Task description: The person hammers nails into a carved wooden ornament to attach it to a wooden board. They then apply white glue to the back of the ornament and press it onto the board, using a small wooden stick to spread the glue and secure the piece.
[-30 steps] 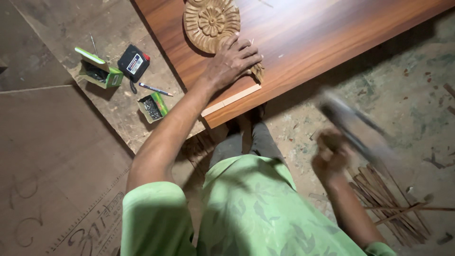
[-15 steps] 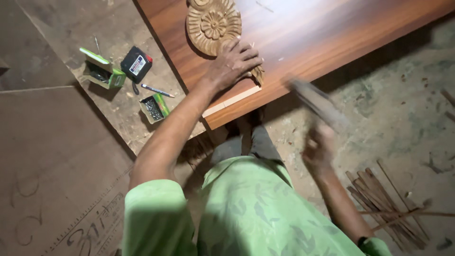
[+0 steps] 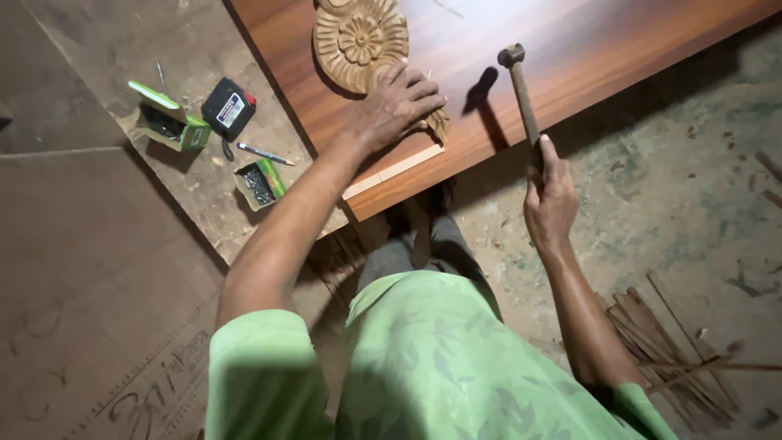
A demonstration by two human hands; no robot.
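- Hammer [image 3: 521,102] is gripped at the handle's lower end by the right hand [image 3: 550,200]; its long axis runs up and slightly left, head raised over the wooden panel [image 3: 619,41];
- carved wooden rosette [image 3: 361,41] is pressed flat by the left hand [image 3: 395,106], fingers spread, just left of the hammer head.

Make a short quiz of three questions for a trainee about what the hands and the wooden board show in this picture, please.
1. True or false: the right hand holds the hammer by its head.
2. What does the left hand rest against? A) carved wooden rosette B) black tape measure C) green box
3. Which surface carries the rosette?

Key: 1 false, by the handle. 2 A. 3 the brown wooden board.
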